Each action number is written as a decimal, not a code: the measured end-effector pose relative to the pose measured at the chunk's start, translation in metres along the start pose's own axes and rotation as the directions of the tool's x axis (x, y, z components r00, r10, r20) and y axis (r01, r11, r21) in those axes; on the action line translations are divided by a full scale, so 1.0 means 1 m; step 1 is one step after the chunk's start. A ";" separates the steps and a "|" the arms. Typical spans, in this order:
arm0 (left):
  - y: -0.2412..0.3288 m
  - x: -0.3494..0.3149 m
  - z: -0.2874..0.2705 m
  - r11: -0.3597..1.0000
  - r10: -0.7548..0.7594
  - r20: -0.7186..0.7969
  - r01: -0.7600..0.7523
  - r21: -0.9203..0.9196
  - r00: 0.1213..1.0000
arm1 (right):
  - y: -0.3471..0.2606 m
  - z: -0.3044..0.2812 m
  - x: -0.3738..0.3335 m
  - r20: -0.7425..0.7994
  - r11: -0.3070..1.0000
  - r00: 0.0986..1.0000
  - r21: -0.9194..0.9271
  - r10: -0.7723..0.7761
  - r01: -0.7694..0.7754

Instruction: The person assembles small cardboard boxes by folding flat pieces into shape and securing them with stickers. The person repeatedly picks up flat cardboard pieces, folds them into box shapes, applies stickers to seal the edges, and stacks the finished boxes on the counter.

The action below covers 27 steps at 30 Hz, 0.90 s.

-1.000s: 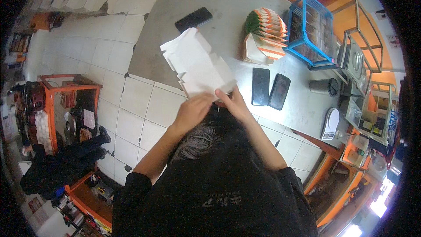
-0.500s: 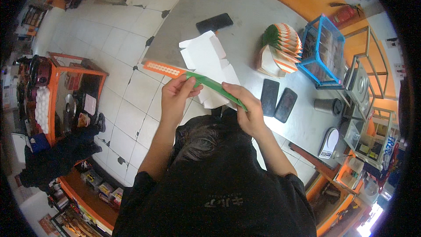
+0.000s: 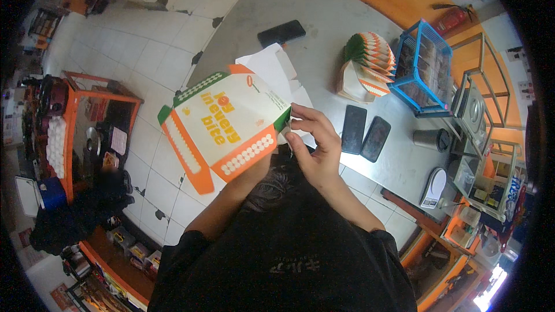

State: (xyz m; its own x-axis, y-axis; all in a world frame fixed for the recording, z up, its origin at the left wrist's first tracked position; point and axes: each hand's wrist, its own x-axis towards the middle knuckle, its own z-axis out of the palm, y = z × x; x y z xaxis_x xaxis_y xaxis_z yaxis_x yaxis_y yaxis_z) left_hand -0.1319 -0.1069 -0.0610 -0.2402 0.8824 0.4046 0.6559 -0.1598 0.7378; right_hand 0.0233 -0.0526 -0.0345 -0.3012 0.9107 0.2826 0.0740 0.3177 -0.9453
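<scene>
A partly folded cardboard food box (image 3: 222,121), cream with green and orange patterned flaps, is held up in front of me, its printed face showing. My right hand (image 3: 317,144) pinches the green corner flap at its right end between thumb and fingers. Behind the box's lower edge goes my left hand (image 3: 261,169); only the wrist part shows, and its fingers are hidden by the cardboard. Beyond, on the metal table, lies an unfolded white cardboard blank (image 3: 274,66), partly covered by the box.
On the metal table (image 3: 341,17) are a phone (image 3: 281,33) at the back, two more phones (image 3: 354,129) at right, a fanned stack of box blanks (image 3: 370,60), a blue basket (image 3: 425,69), a steel tumbler (image 3: 430,139) and a white scale (image 3: 434,186). A dark-clothed person (image 3: 81,214) is at left.
The box was edge-on and now faces up, spread out to the left. My left hand has gone from its near edge to behind it; my right hand has shifted to its corner flap.
</scene>
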 end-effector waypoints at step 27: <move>0.015 0.025 -0.007 0.978 0.194 0.467 -0.134 -0.158 0.863 | 0.043 -0.027 -0.014 0.134 0.970 0.985 -0.231 0.104 -0.071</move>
State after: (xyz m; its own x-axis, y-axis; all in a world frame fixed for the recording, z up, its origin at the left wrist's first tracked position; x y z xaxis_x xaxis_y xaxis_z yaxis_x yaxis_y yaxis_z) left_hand -0.1329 -0.0906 -0.0360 0.2537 0.9371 0.2397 0.5605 -0.3444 0.7532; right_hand 0.0565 -0.0443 -0.0745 -0.4166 0.8952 0.1581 0.3132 0.3046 -0.8995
